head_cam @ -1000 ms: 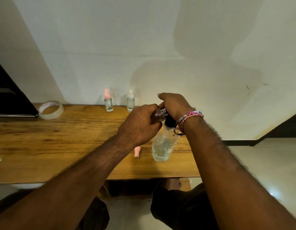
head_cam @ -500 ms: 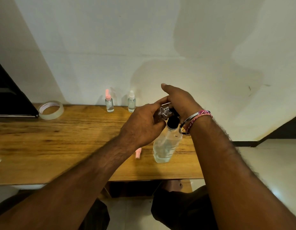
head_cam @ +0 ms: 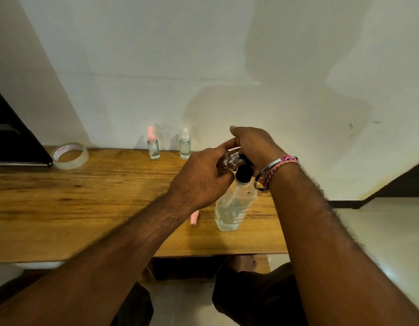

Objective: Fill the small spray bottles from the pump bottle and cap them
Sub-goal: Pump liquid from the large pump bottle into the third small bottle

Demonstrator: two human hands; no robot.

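Wooden desk [head_cam: 62, 208]: left hand [head_cam: 199, 180] grips small clear glass spray bottle [head_cam: 231, 160] tilted at clear plastic pump bottle's [head_cam: 232, 208] nozzle, right hand [head_cam: 255, 144] fingers pressing the pump at 12 o'clock; misalignment could spill.

Wooden table [head_cam: 62, 208] bears bottles, tape, pink cap.

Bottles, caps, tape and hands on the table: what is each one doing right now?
Pump bottle: upright on the table, partly full of clear liquid.
Small open bottle: uncapped, tilted, mouth at the pump.
Left hand: grips the small open bottle.
Right hand: rests on the pump top.
Pink cap: lying loose on the table.
Pink-capped bottle: upright, capped.
White-capped bottle: upright, capped.
Tape roll: lying flat.
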